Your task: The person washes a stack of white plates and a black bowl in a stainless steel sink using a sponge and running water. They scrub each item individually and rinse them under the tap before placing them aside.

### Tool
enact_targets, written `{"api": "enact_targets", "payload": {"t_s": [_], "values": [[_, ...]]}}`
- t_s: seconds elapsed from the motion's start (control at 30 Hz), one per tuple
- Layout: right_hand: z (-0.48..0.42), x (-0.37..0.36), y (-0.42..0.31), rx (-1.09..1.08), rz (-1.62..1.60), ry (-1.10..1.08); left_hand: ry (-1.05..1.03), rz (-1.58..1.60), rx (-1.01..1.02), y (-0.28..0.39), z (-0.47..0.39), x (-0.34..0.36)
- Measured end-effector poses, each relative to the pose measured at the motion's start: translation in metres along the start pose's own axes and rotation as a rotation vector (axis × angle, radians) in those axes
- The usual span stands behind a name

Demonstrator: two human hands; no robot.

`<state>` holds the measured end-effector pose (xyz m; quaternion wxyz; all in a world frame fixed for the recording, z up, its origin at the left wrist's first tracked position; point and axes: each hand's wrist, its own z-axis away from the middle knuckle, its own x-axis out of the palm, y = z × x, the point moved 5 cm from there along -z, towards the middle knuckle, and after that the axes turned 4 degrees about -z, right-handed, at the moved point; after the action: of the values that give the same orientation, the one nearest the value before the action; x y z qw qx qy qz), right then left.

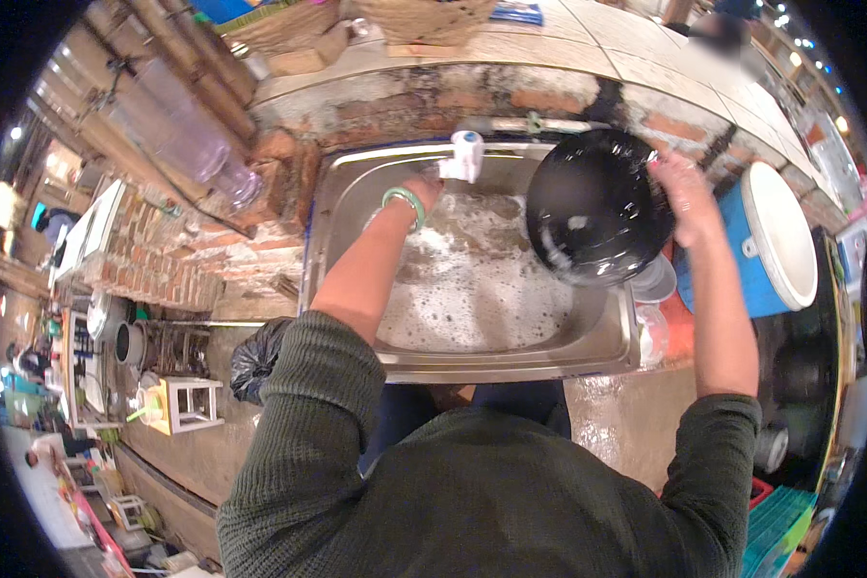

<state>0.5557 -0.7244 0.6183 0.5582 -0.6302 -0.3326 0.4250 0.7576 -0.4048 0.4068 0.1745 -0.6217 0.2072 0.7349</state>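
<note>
My right hand (683, 191) grips the right rim of a shiny, wet black round dish (596, 217). The dish is tilted up over the right part of a stainless steel sink (469, 359); whether it is a plate or a shallow bowl is unclear. White suds with bubbles cover the soapy water (469, 296) in the basin. My left hand (425, 189), below a green bangle (407, 202) on the wrist, is at the back left of the basin beside a white plastic tap (466, 155). Its fingers are blurred and partly hidden, so what they touch cannot be told.
A blue barrel (719, 246) with a white rim stands right of the sink, near clear plastic containers (652, 332). Behind runs a brick wall with a tiled counter (571, 43). A black plastic bag (256, 365) hangs or rests at the left. Farther left is a small stool (188, 404).
</note>
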Motion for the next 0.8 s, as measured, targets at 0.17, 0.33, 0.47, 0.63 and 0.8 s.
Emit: {"api": "enact_targets", "payload": {"t_s": [0.17,0.33,0.47,0.63,0.8], "values": [[0.014,-0.092,-0.059,-0.245,0.296,0.131,-0.001,0.104,-0.045,0.057,-0.003,-0.047],[0.002,-0.112,0.004,-0.594,0.984,0.197,-0.190,0.344,-0.081,0.038,-0.016,-0.015],[0.007,-0.090,0.099,-0.396,1.207,0.114,-0.262,1.346,-0.571,0.039,0.012,-0.031],[0.011,-0.067,0.176,-0.377,1.406,-0.018,0.006,2.125,-0.876,0.041,0.008,-0.024],[0.029,-0.067,0.210,-0.377,1.144,0.022,0.279,2.262,-0.890,0.038,-0.004,-0.023]]}}
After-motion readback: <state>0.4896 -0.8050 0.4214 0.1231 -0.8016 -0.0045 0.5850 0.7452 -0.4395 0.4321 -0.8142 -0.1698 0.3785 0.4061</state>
